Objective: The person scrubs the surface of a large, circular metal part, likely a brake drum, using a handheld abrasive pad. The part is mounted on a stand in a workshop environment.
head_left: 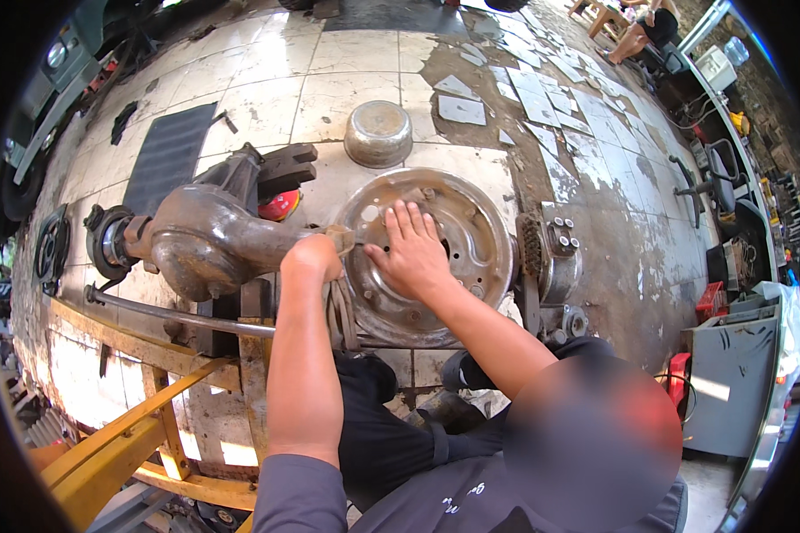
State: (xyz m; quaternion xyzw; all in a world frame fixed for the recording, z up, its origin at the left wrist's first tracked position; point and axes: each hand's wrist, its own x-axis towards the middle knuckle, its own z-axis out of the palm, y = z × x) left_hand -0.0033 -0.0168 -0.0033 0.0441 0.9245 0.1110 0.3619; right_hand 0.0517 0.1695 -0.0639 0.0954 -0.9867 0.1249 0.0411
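A large round metal plate [476, 218], worn and dirty, with holes and raised ribs, lies in front of me like a brake backing plate. My right hand [409, 249] rests flat on its face, fingers stretched. At its left edge my left hand [311, 258] is closed, with a small tan piece [340, 238] showing at the fingers; its kind is unclear. Brownish strips [341, 311] hang below that hand. Left of it lies a rusty axle housing [209, 235] with a bulging differential case.
A metal drum-like pan [379, 133] stands beyond the plate. A toothed hub part [560, 258] sits to the right. A yellow frame [116, 444] and a long rod [178, 315] are at left. Broken tiles [462, 108] lie far off. A grey cabinet [729, 382] stands right.
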